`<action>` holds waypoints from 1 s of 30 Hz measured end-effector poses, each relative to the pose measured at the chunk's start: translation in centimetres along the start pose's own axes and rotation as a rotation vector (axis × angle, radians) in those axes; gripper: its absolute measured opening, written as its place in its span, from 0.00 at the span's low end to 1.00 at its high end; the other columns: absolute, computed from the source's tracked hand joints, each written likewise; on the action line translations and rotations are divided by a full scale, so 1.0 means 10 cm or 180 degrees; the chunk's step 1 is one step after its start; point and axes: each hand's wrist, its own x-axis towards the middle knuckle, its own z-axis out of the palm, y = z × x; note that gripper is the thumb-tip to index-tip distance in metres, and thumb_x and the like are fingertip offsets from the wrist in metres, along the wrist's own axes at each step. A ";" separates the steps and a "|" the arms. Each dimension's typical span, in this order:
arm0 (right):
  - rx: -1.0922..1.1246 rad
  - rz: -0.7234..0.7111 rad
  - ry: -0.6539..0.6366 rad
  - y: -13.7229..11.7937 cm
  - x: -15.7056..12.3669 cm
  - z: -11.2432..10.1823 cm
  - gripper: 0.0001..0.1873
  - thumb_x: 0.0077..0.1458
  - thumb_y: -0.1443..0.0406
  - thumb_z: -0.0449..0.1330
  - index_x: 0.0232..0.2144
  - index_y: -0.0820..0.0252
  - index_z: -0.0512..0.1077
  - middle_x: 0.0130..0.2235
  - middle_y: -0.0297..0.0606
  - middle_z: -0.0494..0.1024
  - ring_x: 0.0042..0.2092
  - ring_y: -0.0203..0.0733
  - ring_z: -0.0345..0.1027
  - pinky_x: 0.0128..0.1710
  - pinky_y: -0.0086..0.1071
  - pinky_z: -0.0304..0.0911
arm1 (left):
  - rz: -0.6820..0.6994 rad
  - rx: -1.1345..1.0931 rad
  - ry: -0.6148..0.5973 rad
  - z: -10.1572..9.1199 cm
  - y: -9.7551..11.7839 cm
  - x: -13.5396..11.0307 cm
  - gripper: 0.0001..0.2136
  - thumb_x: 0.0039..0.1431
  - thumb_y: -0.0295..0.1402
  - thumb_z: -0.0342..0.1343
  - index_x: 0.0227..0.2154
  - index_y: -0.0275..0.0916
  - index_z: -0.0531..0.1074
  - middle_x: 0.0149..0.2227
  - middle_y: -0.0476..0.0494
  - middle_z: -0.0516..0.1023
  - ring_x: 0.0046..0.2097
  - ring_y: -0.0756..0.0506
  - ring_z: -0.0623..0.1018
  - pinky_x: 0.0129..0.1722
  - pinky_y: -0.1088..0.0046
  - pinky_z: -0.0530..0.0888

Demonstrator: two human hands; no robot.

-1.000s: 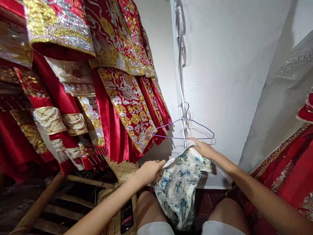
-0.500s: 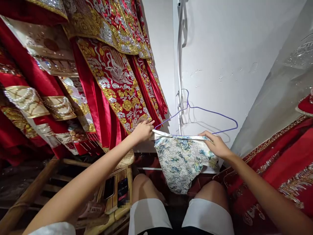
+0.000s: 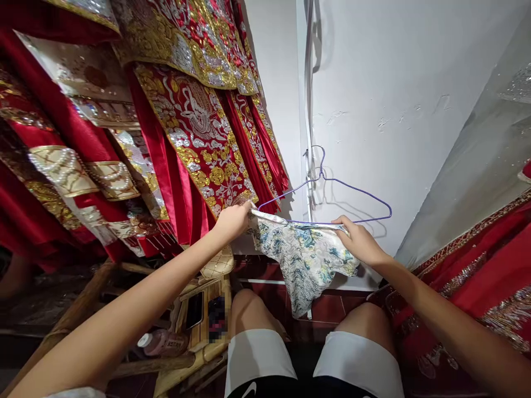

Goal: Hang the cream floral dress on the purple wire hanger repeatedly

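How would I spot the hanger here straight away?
Find the white wall right of the red embroidered costumes. In front of it, showing above the floral cloth, is the hanger. Unlike the costumes and cloth, it is just a thin purple outline.

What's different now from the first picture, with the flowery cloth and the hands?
The cloth went up: its top edge, once sagging below the hanger, now runs along the hanger's bottom bar. The left hand and right hand rose too and spread farther apart. Same as before: both hands hold the cloth, and the red clothes hang at the left.
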 end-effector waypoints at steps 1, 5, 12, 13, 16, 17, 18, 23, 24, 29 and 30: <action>0.0036 -0.0033 0.0028 0.00 0.00 0.01 0.16 0.59 0.61 0.50 0.47 0.55 0.70 0.22 0.31 0.70 0.23 0.44 0.62 0.29 0.32 0.54 | -0.0013 -0.0038 0.0033 -0.02 0.00 0.00 0.19 0.65 0.26 0.41 0.53 0.36 0.71 0.40 0.31 0.82 0.43 0.33 0.82 0.41 0.60 0.76; 0.0083 -0.0141 0.0037 -0.01 0.01 0.08 0.15 0.59 0.60 0.50 0.45 0.55 0.70 0.23 0.32 0.71 0.23 0.44 0.62 0.29 0.33 0.55 | 0.0054 -0.0535 0.0291 -0.13 0.09 0.04 0.22 0.64 0.24 0.43 0.56 0.38 0.72 0.47 0.34 0.82 0.48 0.36 0.82 0.48 0.62 0.76; 0.0247 -0.0061 0.0247 0.19 0.17 0.01 0.11 0.60 0.58 0.51 0.40 0.55 0.70 0.29 0.36 0.77 0.25 0.43 0.64 0.29 0.32 0.55 | 0.0673 -0.0891 0.0467 -0.15 0.28 -0.03 0.29 0.61 0.22 0.46 0.65 0.42 0.65 0.57 0.39 0.78 0.52 0.38 0.81 0.53 0.60 0.76; 0.0239 -0.0064 0.0255 0.23 0.19 -0.01 0.11 0.60 0.58 0.51 0.40 0.55 0.70 0.29 0.37 0.77 0.26 0.43 0.65 0.30 0.32 0.56 | 0.0665 -0.0901 0.0463 -0.14 0.26 -0.06 0.28 0.61 0.22 0.46 0.65 0.42 0.66 0.58 0.38 0.77 0.53 0.37 0.81 0.53 0.59 0.76; 0.0165 -0.0104 0.0319 0.31 0.24 -0.01 0.09 0.59 0.58 0.53 0.39 0.54 0.69 0.29 0.36 0.76 0.29 0.45 0.67 0.32 0.32 0.56 | 0.0501 -0.0858 0.0432 -0.08 0.14 -0.13 0.25 0.65 0.26 0.45 0.64 0.41 0.66 0.59 0.36 0.76 0.54 0.34 0.80 0.53 0.57 0.75; 0.0144 -0.0119 0.0324 0.32 0.25 0.00 0.08 0.59 0.58 0.53 0.38 0.53 0.68 0.28 0.35 0.75 0.29 0.45 0.66 0.32 0.32 0.55 | 0.0449 -0.0829 0.0415 -0.06 0.10 -0.16 0.25 0.66 0.27 0.44 0.64 0.40 0.66 0.59 0.36 0.76 0.54 0.34 0.80 0.53 0.57 0.75; 0.0141 -0.0140 0.0326 0.33 0.26 0.02 0.08 0.59 0.58 0.53 0.37 0.53 0.68 0.27 0.34 0.74 0.29 0.45 0.66 0.32 0.32 0.55 | 0.0420 -0.0798 0.0400 -0.04 0.05 -0.18 0.24 0.67 0.28 0.44 0.65 0.40 0.66 0.59 0.35 0.76 0.54 0.33 0.80 0.53 0.56 0.75; 0.0379 -0.0274 0.0294 0.30 0.25 0.10 0.06 0.58 0.59 0.54 0.34 0.53 0.67 0.25 0.30 0.69 0.28 0.42 0.60 0.32 0.31 0.53 | 0.0307 -0.0851 0.0448 0.01 -0.01 -0.22 0.26 0.66 0.28 0.45 0.66 0.39 0.64 0.60 0.36 0.74 0.57 0.33 0.78 0.54 0.56 0.75; 0.0437 -0.0280 0.0273 0.28 0.24 0.11 0.06 0.58 0.59 0.54 0.34 0.53 0.66 0.24 0.29 0.68 0.27 0.41 0.59 0.31 0.31 0.52 | 0.0268 -0.0930 0.0473 0.02 0.02 -0.19 0.26 0.66 0.27 0.45 0.66 0.40 0.63 0.61 0.36 0.74 0.57 0.33 0.78 0.54 0.56 0.75; 0.0708 -0.0320 0.0107 0.14 0.13 0.19 0.06 0.58 0.59 0.54 0.35 0.53 0.68 0.22 0.26 0.62 0.24 0.39 0.53 0.27 0.31 0.49 | 0.0390 -0.1503 0.0764 0.10 0.41 0.22 0.27 0.62 0.22 0.44 0.65 0.33 0.65 0.61 0.34 0.74 0.58 0.38 0.77 0.60 0.59 0.72; 0.0744 -0.0330 0.0116 0.10 0.12 0.20 0.06 0.57 0.60 0.54 0.34 0.54 0.68 0.22 0.26 0.61 0.24 0.38 0.53 0.27 0.31 0.49 | 0.0467 -0.1628 0.0829 0.13 0.50 0.33 0.28 0.61 0.21 0.44 0.64 0.32 0.66 0.60 0.33 0.74 0.59 0.38 0.77 0.60 0.60 0.71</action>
